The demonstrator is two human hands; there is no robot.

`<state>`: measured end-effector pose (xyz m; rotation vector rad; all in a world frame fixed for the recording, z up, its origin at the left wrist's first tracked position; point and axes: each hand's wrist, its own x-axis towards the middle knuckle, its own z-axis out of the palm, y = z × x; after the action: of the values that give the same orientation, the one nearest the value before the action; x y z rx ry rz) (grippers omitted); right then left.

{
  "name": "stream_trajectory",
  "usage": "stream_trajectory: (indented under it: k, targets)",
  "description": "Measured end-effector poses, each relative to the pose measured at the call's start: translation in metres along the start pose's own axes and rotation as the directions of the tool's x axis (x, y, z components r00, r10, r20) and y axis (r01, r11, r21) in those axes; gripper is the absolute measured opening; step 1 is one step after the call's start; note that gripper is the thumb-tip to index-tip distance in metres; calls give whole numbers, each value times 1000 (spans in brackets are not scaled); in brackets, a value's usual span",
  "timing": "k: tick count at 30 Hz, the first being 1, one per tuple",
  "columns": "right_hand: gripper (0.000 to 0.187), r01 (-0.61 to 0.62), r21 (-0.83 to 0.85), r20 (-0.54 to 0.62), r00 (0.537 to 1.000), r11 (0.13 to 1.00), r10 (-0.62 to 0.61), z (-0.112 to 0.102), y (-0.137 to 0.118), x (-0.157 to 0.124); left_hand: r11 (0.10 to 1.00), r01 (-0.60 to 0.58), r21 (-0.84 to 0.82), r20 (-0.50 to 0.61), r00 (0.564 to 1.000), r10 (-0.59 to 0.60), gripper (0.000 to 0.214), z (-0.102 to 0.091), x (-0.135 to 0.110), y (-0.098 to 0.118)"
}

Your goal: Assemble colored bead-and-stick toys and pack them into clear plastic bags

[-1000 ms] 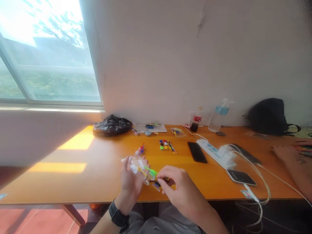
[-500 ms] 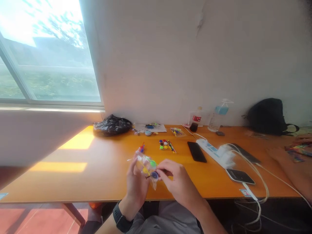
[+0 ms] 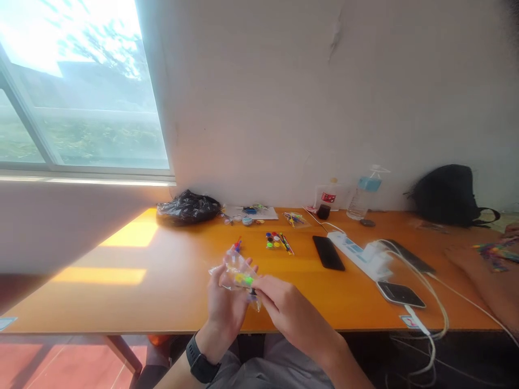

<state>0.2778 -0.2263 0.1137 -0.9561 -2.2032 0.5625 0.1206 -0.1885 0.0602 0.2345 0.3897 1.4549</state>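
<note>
A clear plastic bag (image 3: 232, 263) with small yellow, green and dark pieces lies across my left hand (image 3: 224, 305), thumb and fingers around it, palm turned up. From the right, my right hand (image 3: 288, 307) pinches at the bag's lower right side, beside a bright green piece (image 3: 247, 280). Its fingertips are partly hidden, so whether they grip a piece or only the film is unclear. Just beyond the bag, small red and blue pieces (image 3: 237, 246) lie on the table. Farther right sit several round coloured caps (image 3: 272, 241) and thin coloured sticks (image 3: 287, 243).
Along the wall are a black plastic bag (image 3: 188, 207), a paper with small items (image 3: 265, 213), two bottles (image 3: 358, 204) and a black backpack (image 3: 444, 194). On the right are phones (image 3: 328, 253), a white power strip (image 3: 352, 250), cables, and another person's arm (image 3: 476, 275).
The plastic bag has tilted and flattened over my left palm. My right hand has shifted slightly down, and the dark round piece by its fingertips is now mostly covered.
</note>
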Motion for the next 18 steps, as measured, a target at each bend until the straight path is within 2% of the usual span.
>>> stream_trajectory:
  k: [9, 13, 18]
  targets:
    - [36, 6, -93, -27, 1000, 996, -8, -5, 3, -2, 998, 67, -16, 103, 993, -65, 52, 0, 0, 10]
    - [33, 62, -163, 2, 998, 985, -62, 0, -1, -1, 997, 77, -10, 88, 993, -76, 49, 1, -5, -1]
    - [29, 73, -262, 21, 997, 962, -70, 3, 2, 2, 979, 203, -13, 129, 971, -200, 41, -6, -6, -16]
